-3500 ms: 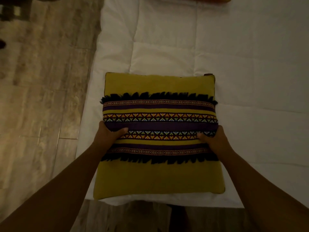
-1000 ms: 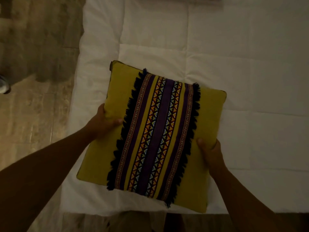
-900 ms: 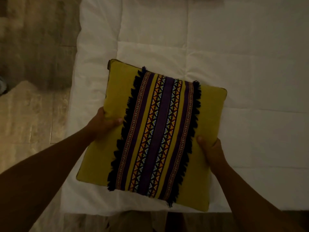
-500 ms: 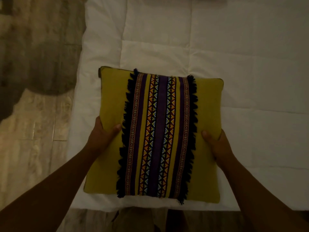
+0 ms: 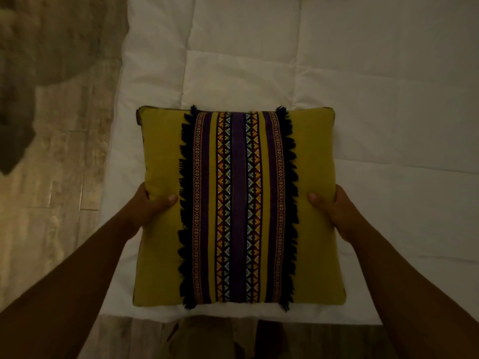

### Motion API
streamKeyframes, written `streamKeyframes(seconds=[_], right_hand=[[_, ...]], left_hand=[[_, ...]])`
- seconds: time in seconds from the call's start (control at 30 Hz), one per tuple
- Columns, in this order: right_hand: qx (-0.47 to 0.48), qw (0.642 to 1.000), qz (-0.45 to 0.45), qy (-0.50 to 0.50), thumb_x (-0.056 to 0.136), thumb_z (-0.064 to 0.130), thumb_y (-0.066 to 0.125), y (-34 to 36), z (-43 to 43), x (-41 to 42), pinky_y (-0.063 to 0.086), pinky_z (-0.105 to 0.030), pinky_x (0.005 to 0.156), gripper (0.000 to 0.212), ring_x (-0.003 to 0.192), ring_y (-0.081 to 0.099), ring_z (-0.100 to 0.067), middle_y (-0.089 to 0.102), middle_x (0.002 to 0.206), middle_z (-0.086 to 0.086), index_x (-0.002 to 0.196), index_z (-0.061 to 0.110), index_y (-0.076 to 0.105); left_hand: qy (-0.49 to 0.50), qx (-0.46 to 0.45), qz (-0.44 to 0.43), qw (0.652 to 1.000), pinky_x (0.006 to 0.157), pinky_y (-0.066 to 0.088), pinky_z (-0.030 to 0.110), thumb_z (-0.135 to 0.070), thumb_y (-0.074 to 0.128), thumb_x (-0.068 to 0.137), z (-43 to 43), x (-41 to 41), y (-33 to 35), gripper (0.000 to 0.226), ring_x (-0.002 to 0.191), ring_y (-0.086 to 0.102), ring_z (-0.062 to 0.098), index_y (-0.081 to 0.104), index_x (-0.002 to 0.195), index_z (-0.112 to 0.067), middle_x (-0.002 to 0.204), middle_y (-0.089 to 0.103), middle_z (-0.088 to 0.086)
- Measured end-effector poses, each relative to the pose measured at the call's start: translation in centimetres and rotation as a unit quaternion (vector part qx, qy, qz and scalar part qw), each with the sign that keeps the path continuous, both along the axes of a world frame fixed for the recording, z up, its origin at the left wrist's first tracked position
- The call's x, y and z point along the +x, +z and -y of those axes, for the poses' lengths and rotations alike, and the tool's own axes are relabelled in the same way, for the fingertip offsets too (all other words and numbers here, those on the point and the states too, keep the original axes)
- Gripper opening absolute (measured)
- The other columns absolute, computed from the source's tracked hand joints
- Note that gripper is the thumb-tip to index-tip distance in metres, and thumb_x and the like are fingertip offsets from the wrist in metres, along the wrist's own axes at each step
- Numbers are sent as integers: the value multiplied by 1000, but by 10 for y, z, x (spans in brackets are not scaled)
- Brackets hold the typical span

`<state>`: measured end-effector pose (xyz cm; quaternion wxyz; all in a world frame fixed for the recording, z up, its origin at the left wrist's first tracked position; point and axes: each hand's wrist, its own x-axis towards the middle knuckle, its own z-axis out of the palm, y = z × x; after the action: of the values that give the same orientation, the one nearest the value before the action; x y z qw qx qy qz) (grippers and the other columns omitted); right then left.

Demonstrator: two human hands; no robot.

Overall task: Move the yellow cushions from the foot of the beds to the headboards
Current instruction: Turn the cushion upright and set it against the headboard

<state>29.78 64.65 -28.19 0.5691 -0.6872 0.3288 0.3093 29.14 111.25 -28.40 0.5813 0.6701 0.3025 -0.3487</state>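
a: one cushion [image 5: 238,206] in hand, both our hands on it. left hand [image 5: 150,206] clamps the left edge, right hand [image 5: 334,211] the right edge; each thumb lies on the yellow face, the other fingers curl out of sight underneath.

b: where is it sitting?

a: over the foot end of the bed [image 5: 375,99], near its left side, fringed band [image 5: 237,206] running away from us. we cannot tell whether it rests on the quilt or hangs just clear of it.

b: step in hand?

a: we judge it the pickup, with the carry not yet begun. no headboard in view.

b: next move?

a: lift clear, keep both grips closed, walk along the floor [image 5: 57,177] beside the bed, then set it down at the head end. soft filling, so we expect a firm squeeze is needed.
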Motion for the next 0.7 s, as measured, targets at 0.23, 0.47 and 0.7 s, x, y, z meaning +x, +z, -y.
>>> streamKeyframes(seconds=[0.23, 0.47, 0.7], right_hand=[[44, 999, 22, 0, 70, 42, 81, -2, -5, 1, 62, -44, 75, 68, 100, 74, -28, 72, 119, -9, 131, 22, 58], [40, 997, 53, -31, 64, 47, 84, 27, -6, -11, 61, -51, 81, 78, 100, 73, -29, 72, 117, -6, 133, 24, 57], [65, 989, 122, -50, 67, 42, 84, 119, 17, -16, 62, -43, 71, 67, 95, 75, -27, 75, 113, -6, 127, 24, 62]], left_hand=[[14, -27, -5, 1000, 81, 59, 50, -43, 86, 59, -1, 5, -4, 89, 107, 68, 30, 47, 138, -31, 126, 66, 6], [70, 1, 35, 997, 71, 61, 43, -39, 85, 59, 14, -6, 28, 62, 95, 72, 23, 59, 115, -38, 111, 72, 1], [50, -7, 126, 991, 73, 61, 46, -38, 83, 64, 37, -2, 131, 69, 99, 72, 27, 55, 127, -31, 117, 70, 3]])
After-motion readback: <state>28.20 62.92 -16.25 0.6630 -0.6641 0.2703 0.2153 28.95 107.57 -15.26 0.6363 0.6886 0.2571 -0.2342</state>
